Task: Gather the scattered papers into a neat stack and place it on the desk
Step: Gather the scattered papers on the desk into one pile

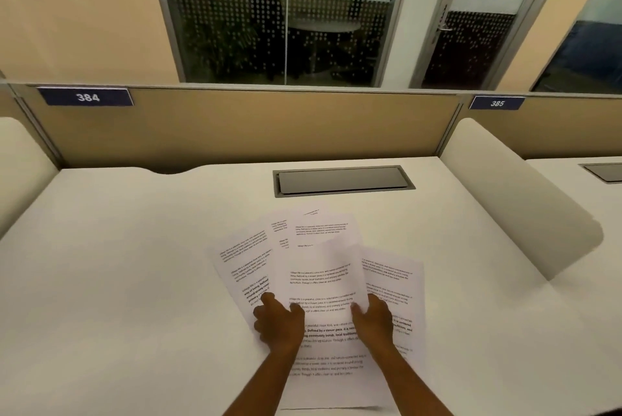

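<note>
**Printed sheets, fanned, near front edge of tabletop**

White printed paper sheets [323, 281]: several, overlapping in a loose fan, lying flat on the cream-white tabletop [134, 264] near the middle of its front edge. Left hand [279, 319]: fingers curled, thumb and fingers pinching the left side of the uppermost sheet. Right hand [373, 318]: resting on the sheets, fingers together and pressed down on the paper. Grey rectangular cable hatch [343, 181]: recessed toward the tabletop's back edge. Tan partition panel [252, 126]: behind it, with a blue number plate [85, 96] reading 384.
</note>
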{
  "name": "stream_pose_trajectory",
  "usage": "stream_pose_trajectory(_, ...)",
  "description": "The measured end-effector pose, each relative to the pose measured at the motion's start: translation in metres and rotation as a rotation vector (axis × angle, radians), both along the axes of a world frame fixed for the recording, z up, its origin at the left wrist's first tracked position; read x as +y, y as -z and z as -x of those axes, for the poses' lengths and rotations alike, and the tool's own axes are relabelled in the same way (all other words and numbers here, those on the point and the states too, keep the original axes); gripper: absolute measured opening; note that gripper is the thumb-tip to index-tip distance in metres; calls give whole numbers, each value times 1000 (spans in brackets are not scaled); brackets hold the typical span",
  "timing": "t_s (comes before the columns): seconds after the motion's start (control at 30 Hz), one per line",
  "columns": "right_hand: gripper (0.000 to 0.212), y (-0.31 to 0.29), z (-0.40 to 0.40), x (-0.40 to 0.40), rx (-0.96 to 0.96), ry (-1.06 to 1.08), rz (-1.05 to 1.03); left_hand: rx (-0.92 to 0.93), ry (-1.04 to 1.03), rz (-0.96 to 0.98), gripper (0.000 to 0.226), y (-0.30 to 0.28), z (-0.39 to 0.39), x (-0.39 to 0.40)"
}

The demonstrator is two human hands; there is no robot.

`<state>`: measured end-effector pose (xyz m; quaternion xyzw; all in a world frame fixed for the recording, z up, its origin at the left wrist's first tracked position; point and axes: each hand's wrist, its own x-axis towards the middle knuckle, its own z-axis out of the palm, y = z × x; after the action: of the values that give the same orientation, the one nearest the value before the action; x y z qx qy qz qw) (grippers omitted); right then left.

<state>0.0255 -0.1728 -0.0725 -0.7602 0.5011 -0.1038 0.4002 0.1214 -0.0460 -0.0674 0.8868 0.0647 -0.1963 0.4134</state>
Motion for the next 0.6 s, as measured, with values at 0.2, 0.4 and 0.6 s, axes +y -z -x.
stream_pose_trajectory(0.2, 41, -1, -3, -12, -33, 25, -130, 56, -73, 72, 53, -2, -6, 1)
stream_pose_trajectory(0.4, 49, 2, -2, -22, -113, 48, -357, 95, -98, 199, 55, -8, -4, -3)
stream_pose_trajectory(0.6, 41, 10, 9, -28, -102, 11, -369, 122, -104, 207, 42, -2, -1, -3)
